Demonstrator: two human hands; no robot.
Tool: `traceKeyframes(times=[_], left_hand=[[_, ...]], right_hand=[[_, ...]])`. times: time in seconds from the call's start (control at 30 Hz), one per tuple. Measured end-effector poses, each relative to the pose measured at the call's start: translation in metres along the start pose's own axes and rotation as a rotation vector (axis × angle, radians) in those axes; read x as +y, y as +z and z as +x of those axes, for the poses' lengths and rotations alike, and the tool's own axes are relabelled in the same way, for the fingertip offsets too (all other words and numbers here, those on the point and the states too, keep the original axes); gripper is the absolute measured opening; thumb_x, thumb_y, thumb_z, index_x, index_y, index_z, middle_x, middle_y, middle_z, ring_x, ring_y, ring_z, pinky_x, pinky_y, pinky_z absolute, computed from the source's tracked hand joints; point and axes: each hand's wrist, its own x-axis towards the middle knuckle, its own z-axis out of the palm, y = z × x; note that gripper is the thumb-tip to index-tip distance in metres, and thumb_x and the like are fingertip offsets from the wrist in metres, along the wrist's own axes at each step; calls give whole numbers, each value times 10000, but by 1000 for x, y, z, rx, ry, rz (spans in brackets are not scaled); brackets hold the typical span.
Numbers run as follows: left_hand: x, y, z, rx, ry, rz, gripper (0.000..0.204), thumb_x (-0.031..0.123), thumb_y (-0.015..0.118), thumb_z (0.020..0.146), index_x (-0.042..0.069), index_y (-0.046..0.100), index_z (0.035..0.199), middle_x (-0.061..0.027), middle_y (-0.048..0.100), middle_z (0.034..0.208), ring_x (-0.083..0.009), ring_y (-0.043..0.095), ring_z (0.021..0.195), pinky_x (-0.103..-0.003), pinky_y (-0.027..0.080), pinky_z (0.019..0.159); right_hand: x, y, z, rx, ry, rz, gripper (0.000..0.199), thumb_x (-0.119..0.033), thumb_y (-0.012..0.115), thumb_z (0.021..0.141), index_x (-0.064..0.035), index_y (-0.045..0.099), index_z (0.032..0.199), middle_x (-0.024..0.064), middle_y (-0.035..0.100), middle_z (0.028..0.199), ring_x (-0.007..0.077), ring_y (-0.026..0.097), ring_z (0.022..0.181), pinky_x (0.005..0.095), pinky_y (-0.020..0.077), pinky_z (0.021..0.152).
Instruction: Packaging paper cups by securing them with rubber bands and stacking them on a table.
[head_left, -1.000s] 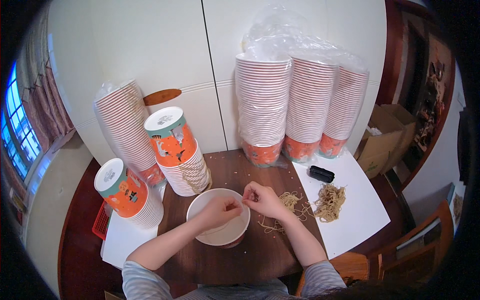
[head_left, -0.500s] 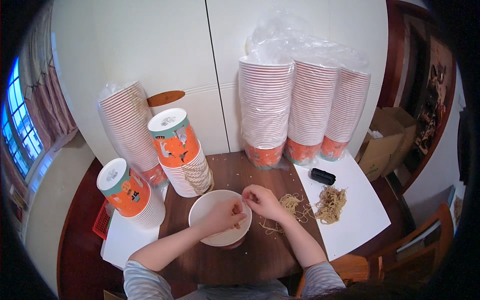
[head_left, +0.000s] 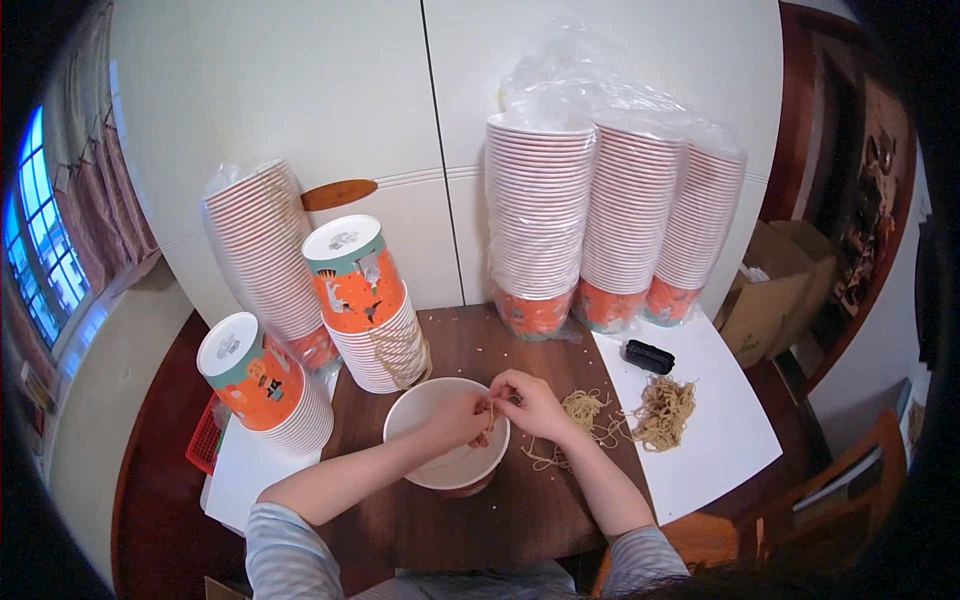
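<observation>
A large white-lined paper bucket (head_left: 410, 418) stands upright on the brown table in front of me. Over its right rim my hands meet, fingertips almost touching. My left hand (head_left: 462, 420) reaches across the opening, its fingers pinched on a thin tan string (head_left: 491, 412). My right hand (head_left: 530, 405) is closed at the same spot, thumb and fingers pressed together on the string; most of that grip is hidden. To the right of my right hand lies a loose tangle of tan string (head_left: 583, 408), with a larger heap of string (head_left: 664, 415) beyond it on white board.
Upside-down orange paper buckets are stacked at left (head_left: 262, 385) and left of centre (head_left: 358, 290), the latter with string draped on it. Bagged bucket stacks (head_left: 535, 220) stand at the back. A black object (head_left: 648, 356) lies on the white board (head_left: 705, 480). A wooden chair (head_left: 880, 470) is at right.
My hands have come together; the left fingers moved up and right to meet the right fingers. The right hand stays near the rim. The view has shifted slightly.
</observation>
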Motion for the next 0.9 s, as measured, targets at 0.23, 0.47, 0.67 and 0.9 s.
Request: traceKeyframes(times=[0.23, 0.47, 0.67, 0.9], left_hand=[[-17, -4, 14, 10, 141, 87, 122, 106, 495, 796, -5, 542, 817, -51, 557, 701, -132, 569, 559, -243, 467, 498], [-12, -7, 7, 156, 243, 189, 112, 107, 546, 746, 6, 567, 791, -60, 572, 628, -119, 554, 551, -272, 436, 518], [-2, -8, 4, 264, 290, 200, 134, 102, 575, 752, -2, 561, 837, -55, 587, 668, -97, 551, 587, -243, 437, 527], [-11, -8, 11, 235, 294, -154, 83, 48, 572, 768, -1, 555, 832, -49, 593, 703, -81, 548, 605, -200, 433, 525]], right_hand=[[-2, -3, 0, -4, 42, 48, 140, -29, 581, 714, -28, 520, 840, 61, 547, 708, 135, 543, 639, 269, 447, 616], [3, -6, 0, 0, 22, 101, 152, -30, 583, 740, -24, 500, 867, 39, 559, 726, 94, 529, 655, 248, 450, 626], [13, -6, 0, 11, 13, 170, 149, -39, 600, 748, -38, 501, 860, 7, 550, 739, 75, 511, 675, 226, 436, 629], [20, -6, 1, -14, 101, 381, 147, -21, 597, 755, -38, 496, 861, -9, 540, 753, 47, 497, 688, 201, 429, 632]])
